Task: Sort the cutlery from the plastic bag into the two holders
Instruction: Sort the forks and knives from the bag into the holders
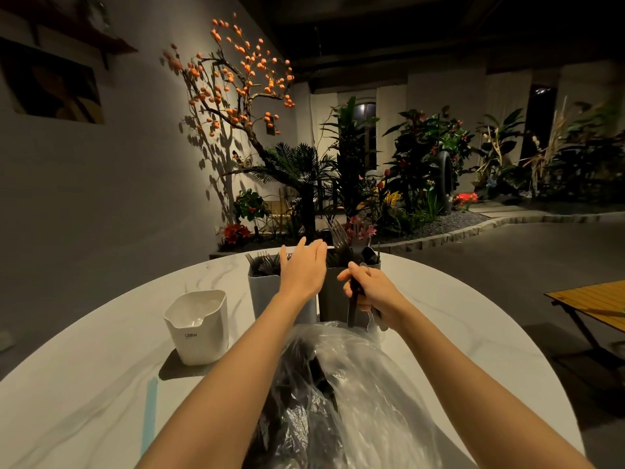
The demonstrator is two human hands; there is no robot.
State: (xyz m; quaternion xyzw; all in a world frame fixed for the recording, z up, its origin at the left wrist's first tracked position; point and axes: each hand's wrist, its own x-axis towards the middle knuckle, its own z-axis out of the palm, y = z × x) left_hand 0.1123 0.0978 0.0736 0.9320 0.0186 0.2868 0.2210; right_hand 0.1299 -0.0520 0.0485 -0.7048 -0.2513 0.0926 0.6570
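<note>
Two grey holders stand side by side at the far side of the round table. The left holder (262,292) has several black forks in it. The right holder (333,299) holds black forks and spoons sticking up. My left hand (302,270) hovers open over the gap between the holders, fingers apart, with nothing in it. My right hand (370,289) is in front of the right holder, shut on a few black cutlery pieces (353,308) whose handles point down. The clear plastic bag (355,397), with dark cutlery inside, lies near me between my forearms.
A white empty container (199,328) marked CRBW stands left of the holders on the white marble table (456,319). A strip of blue tape (148,414) lies on the table at the near left. A wooden folding table (588,302) stands off to the right.
</note>
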